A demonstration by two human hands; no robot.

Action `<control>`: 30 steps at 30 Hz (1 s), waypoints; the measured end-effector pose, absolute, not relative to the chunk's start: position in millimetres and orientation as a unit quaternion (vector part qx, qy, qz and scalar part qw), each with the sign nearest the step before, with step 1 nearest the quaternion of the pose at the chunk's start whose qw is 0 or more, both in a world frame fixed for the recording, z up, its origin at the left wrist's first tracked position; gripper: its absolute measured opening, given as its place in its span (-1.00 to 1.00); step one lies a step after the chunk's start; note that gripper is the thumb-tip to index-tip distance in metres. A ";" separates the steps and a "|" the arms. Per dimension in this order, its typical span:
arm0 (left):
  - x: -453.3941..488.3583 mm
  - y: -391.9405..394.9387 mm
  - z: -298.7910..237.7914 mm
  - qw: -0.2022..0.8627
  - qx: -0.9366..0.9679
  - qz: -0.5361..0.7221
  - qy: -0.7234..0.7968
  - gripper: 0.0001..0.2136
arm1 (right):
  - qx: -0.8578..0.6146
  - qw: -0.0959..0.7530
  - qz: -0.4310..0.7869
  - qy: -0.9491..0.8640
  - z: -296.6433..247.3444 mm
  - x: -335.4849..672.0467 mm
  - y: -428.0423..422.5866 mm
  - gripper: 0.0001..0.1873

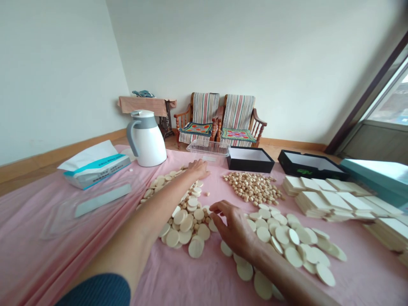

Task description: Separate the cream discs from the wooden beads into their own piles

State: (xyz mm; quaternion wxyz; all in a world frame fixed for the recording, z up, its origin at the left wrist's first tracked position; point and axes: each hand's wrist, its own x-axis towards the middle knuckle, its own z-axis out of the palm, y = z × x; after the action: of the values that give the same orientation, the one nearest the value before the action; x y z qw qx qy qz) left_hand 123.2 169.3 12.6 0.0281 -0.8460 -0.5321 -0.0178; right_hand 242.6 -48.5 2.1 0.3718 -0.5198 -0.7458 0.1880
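Observation:
Pale wooden discs (186,221) lie in a long heap down the middle of the pink tablecloth (38,221). My left hand (198,168) reaches far forward and rests palm down on the heap's far end, its fingers curled over the discs. My right hand (234,227) hovers between this heap and a second spread of discs (299,244), fingers bent in a pinch at the edge of the left heap. What they pinch is too small to make out. A pile of small wooden beads (253,187) lies just beyond my right hand.
A white jug (147,138), a tissue pack (95,165), a clear tray (208,148) and two black boxes (250,158) stand at the back. Stacks of square wooden tiles (331,197) and a teal box (376,172) fill the right. Two wooden chairs (219,121) stand by the wall.

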 end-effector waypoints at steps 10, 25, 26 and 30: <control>92.0 144.3 16.8 0.021 -0.928 0.003 -0.372 -0.86 | -0.542 0.282 0.144 -0.778 5.5 238.7 -56.1 -0.70; 22.2 78.6 46.7 -0.079 -0.962 0.046 -0.256 -0.84 | -0.389 0.311 0.216 -0.840 12.7 212.8 -81.8 -0.54; 17.4 76.7 49.2 -0.088 -0.961 0.046 -0.258 -0.83 | -0.379 0.318 0.215 -0.842 13.3 213.1 -81.3 -0.54; 18.7 72.9 56.8 -0.092 -0.956 -0.010 -0.277 -0.81 | -0.409 0.392 0.174 -0.805 9.9 224.7 -67.3 -0.62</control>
State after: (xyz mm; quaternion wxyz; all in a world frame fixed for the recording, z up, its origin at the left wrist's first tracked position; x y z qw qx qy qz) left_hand 18.7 72.9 56.8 -0.0919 -0.9563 -0.2774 -0.0101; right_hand 224.7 -67.3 9.9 0.3923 -0.4090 -0.8053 0.1740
